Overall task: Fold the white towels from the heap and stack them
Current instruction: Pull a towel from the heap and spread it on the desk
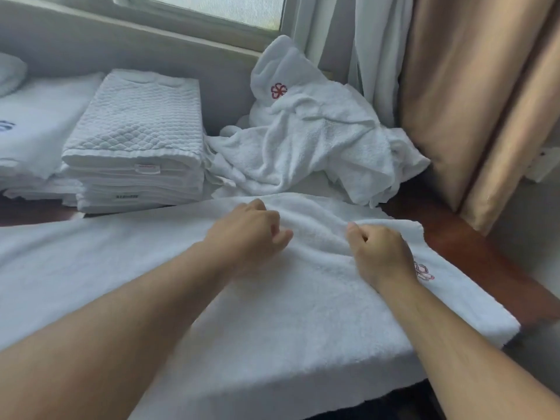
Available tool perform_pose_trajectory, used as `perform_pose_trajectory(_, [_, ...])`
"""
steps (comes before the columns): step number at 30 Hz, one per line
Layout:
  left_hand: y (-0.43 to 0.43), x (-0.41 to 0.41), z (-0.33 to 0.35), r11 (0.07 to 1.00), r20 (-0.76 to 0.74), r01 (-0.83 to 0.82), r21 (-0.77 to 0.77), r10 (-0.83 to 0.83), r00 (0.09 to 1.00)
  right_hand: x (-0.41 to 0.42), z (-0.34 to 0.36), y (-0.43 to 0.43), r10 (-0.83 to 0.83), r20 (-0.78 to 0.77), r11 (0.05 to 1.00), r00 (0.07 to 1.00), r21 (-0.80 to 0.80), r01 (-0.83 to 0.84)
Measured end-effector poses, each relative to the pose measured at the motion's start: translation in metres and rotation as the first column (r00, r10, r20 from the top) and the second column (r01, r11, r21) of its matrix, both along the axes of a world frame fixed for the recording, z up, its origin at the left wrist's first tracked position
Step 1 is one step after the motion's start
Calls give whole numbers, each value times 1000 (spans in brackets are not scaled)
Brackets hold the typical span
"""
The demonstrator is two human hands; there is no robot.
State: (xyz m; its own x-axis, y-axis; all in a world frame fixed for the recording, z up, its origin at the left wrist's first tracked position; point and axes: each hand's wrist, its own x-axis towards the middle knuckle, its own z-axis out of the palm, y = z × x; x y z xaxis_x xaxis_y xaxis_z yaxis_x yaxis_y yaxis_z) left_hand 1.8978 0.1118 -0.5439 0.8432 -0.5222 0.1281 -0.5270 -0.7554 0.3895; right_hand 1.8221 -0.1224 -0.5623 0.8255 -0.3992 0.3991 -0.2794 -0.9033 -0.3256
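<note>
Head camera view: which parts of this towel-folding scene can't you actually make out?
Left hand and right hand: fingertips curl under, so whether they pinch the spread towel is hidden, head view.
Red emblem: partly covered by the right wrist.
Labels on the folded stack: too small and blurred to read.
Blue mark: cut off by the left edge.

Towel (272, 298) soft matt terry cloth; stack (136, 122) top w/ quilted weave; table (454, 237) glossy dark wood.
</note>
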Motion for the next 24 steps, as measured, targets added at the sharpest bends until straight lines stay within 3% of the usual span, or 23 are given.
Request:
perform_pose_trajectory(2, [8,2,-11,993,36,49,-109,-45,998,8,12,-1,-100,-185,994,978,-59,91])
perform_pose_trajectory(4, [14,6,-16,983,55,100,-153,-93,994,26,31,4,-187,-220,976,958,-156,154])
perform_pose_trajectory(6, [19,9,-15,977,40,110,-181,-105,994,47,45,17,-152,-27,986,988,-81,149])
perform_pose_trajectory(9, [25,16,-8,950,44,48,-308,-36,998,68,35,45,14,261,944,965,315,-99])
perform_pose_trajectory(12, [32,23,-3,904,114,-96,-417,157,981,70,13,67,185,250,906,950,331,-264])
perform_pose_trajectory(17, [34,30,-5,939,69,-227,-257,252,965,70,10,67,212,381,909,900,260,-325])
perform_pose_trajectory(20, [31,30,-9,945,81,-265,-191,284,955,73,11,58,56,461,934,886,289,-210])
perform_pose_trajectory(24, [28,30,-7,952,91,-250,-178,269,959,75,14,43,-145,442,931,885,364,-30])
